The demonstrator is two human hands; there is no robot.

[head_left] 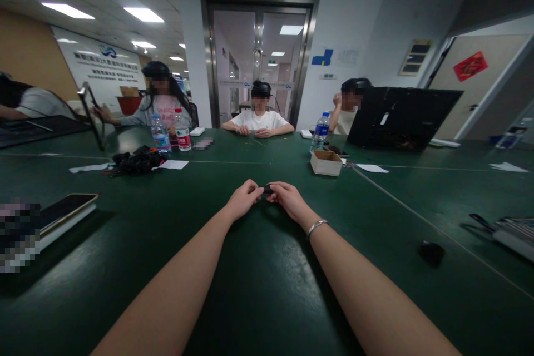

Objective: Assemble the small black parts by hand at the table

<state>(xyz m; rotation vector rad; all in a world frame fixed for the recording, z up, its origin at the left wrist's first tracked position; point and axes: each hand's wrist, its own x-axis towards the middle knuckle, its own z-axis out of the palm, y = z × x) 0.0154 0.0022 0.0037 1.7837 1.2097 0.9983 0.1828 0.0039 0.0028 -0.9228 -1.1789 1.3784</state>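
Both forearms stretch over the dark green table [267, 289], wrists low, likely to steady a fine pinch. The left hand [243, 199] and right hand [288, 201] meet fingertip to fingertip, curled nearly closed on a small black piece [267, 189] held between them just above the tabletop. Beyond, well apart, stands an open cardboard box [326, 162]

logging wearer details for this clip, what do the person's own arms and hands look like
The left forearm and right forearm are bare, with no sleeves in view. Neither the left hand nor the right hand wears a glove. A thin silver bracelet circles the right wrist. No watch shows.
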